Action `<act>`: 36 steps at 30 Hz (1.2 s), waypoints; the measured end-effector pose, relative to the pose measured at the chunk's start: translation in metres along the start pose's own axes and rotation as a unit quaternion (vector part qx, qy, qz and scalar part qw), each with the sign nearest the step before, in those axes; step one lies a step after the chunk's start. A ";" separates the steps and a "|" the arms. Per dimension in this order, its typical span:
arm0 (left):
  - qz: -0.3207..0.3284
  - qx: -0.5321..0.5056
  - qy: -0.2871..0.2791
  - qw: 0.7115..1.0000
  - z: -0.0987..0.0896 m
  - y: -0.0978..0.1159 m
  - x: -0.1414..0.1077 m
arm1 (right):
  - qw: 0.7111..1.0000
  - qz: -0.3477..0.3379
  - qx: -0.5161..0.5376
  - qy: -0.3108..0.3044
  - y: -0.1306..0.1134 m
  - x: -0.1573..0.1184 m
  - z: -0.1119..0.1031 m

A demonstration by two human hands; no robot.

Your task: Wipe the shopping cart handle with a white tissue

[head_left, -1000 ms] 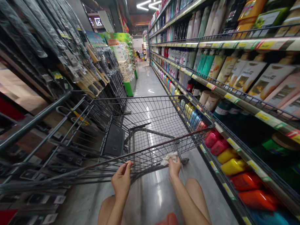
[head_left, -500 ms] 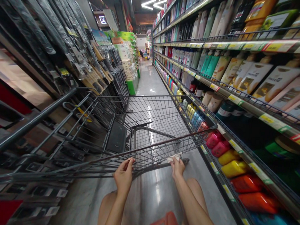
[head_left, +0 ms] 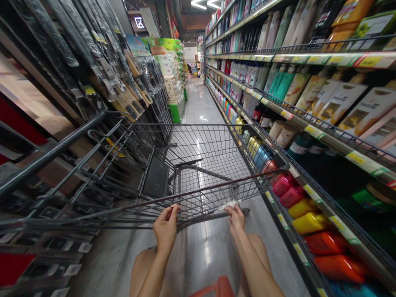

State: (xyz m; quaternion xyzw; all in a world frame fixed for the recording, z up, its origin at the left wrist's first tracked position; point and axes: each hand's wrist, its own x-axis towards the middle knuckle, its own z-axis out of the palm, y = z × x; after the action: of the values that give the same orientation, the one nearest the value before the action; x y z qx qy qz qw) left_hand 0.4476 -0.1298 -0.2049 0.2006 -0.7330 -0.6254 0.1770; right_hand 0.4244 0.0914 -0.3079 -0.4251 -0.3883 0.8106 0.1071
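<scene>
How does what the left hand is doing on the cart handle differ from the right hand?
The left hand grips the cart handle bare, while the right hand presses a crumpled white tissue against it. The left hand sits nearer the handle's middle; the right hand sits close to its right end, by the shelves of bottles. The left hand's thumb and fingers show curled around the bar; the right hand's fingers lie partly under the tissue. Both hold the same handle.

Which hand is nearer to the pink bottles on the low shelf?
Right. The right hand grips the cart handle on the side toward the pink bottles; the left hand grips it farther away.
</scene>
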 end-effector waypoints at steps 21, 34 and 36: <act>-0.011 0.001 0.002 1.000 0.002 0.006 -0.002 | 0.987 -0.117 0.093 -0.067 -0.047 -0.082 0.063; -0.016 0.000 0.010 1.000 0.001 0.006 -0.001 | 0.974 -0.222 0.007 -0.049 -0.038 -0.068 0.053; -0.017 -0.001 0.010 1.000 0.000 0.005 -0.001 | 0.976 -0.213 0.007 -0.045 -0.034 -0.059 0.049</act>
State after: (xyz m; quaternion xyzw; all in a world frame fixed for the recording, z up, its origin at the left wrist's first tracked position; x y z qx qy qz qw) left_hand 0.4479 -0.1281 -0.1997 0.2188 -0.7272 -0.6270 0.1739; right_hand 0.4171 0.0581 -0.2311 -0.2949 -0.4691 0.7899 0.2628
